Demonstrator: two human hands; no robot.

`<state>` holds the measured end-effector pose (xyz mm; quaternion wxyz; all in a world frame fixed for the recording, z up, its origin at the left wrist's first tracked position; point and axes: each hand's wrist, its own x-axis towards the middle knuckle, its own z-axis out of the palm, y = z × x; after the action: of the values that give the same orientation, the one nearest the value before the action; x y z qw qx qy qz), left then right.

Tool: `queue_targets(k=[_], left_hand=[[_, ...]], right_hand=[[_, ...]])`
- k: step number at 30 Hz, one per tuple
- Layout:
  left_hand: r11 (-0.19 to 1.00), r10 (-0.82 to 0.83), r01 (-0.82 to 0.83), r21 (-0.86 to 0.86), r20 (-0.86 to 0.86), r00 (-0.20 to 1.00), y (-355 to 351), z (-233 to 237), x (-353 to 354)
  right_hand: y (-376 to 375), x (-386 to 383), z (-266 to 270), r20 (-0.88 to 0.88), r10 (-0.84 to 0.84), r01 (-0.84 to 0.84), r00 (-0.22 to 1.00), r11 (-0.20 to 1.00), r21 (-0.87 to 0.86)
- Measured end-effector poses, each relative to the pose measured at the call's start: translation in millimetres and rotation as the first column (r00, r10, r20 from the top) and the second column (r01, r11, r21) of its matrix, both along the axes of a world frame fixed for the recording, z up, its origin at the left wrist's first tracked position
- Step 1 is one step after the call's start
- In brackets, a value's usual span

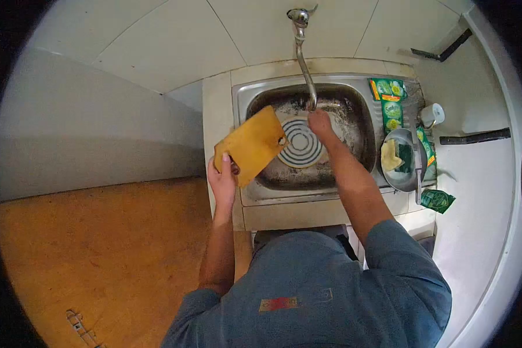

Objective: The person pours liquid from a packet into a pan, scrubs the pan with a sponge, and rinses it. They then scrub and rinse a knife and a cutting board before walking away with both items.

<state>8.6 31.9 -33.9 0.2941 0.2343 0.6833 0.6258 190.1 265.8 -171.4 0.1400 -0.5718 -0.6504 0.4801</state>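
My left hand (223,178) grips a yellow cutting board (250,145) by its lower left edge, with the thumb on its face. The board is tilted over the left side of the metal sink (307,184). Right below the spout of the faucet (305,64) is my right hand (319,123), its fingers closed. Whatever those fingers hold, if anything, is hidden. A round plate with dark and white rings (300,142) lies in the sink, close to my right hand and partly behind the board.
On the right drainboard lie green packets (392,113), a white mug (432,114) and a metal pan (397,181) with a pale yellow piece (391,155), a dark green pad (405,158) and a knife (417,168). Another green packet (438,200) is near the front right corner.
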Motion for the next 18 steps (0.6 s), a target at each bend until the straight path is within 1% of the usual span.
queue_targets(k=[1, 2, 4, 6, 7, 8, 9, 10, 11, 13, 14, 16, 17, 18], left_hand=[[1.000, 0.001, -0.001, 0.013, 0.003, 1.000, -3, 1, 1], [1.000, -0.010, 0.010, -0.008, 0.011, 1.000, -5, 1, 1], [1.000, -0.018, 0.018, -0.015, 0.027, 0.999, -8, 0, 3], [0.999, -0.054, 0.054, -0.005, 0.000, 0.999, -10, -2, 5], [0.998, -0.060, 0.060, 0.012, -0.003, 0.998, -11, -4, 5], [0.998, -0.048, 0.047, 0.031, 0.034, 0.998, -12, -8, 8], [0.998, -0.037, 0.033, 0.048, 0.073, 0.997, -14, -11, 11], [0.998, -0.045, 0.041, 0.058, 0.072, 0.996, -17, -10, 13], [0.996, -0.069, 0.065, 0.058, 0.069, 0.995, -19, -10, 15], [0.994, -0.095, 0.091, 0.058, 0.066, 0.993, -22, -13, 15], [0.994, -0.092, 0.087, 0.067, 0.068, 0.993, -22, -16, 16], [0.993, -0.092, 0.086, 0.077, 0.068, 0.993, -28, -17, 16], [0.994, -0.087, 0.081, 0.077, 0.081, 0.993, -31, -18, 17], [0.994, -0.082, 0.075, 0.080, 0.094, 0.992, -32, -18, 18]], right_hand=[[12, 12, -17, 0.292, 0.185, -0.264, 0.938, 0.929, 0.261], [22, 22, -13, 0.299, 0.179, -0.264, 0.937, 0.926, 0.271], [38, 38, 14, 0.293, -0.050, -0.072, 0.955, 0.918, 0.390], [58, 37, 110, 0.386, -0.094, -0.087, 0.918, 0.901, 0.426], [76, 35, 129, 0.286, -0.112, -0.107, 0.952, 0.752, 0.650], [97, 33, 145, 0.185, -0.101, -0.100, 0.978, 0.550, 0.829], [115, 25, 167, 0.139, -0.083, -0.088, 0.987, 0.446, 0.891], [127, 14, 186, 0.099, -0.059, -0.073, 0.993, 0.340, 0.937], [132, 5, 204, 0.098, -0.065, -0.071, 0.993, 0.332, 0.941], [140, -10, 225, 0.279, -0.105, -0.225, 0.955, 0.358, 0.906], [142, -10, 230, 0.277, -0.107, -0.224, 0.955, 0.354, 0.908], [145, -11, 235, 0.433, -0.117, -0.373, 0.894, 0.344, 0.862], [147, -10, 236, 0.434, -0.122, -0.372, 0.893, 0.343, 0.863], [148, -10, 239, 0.496, -0.150, -0.437, 0.855, 0.304, 0.846]])
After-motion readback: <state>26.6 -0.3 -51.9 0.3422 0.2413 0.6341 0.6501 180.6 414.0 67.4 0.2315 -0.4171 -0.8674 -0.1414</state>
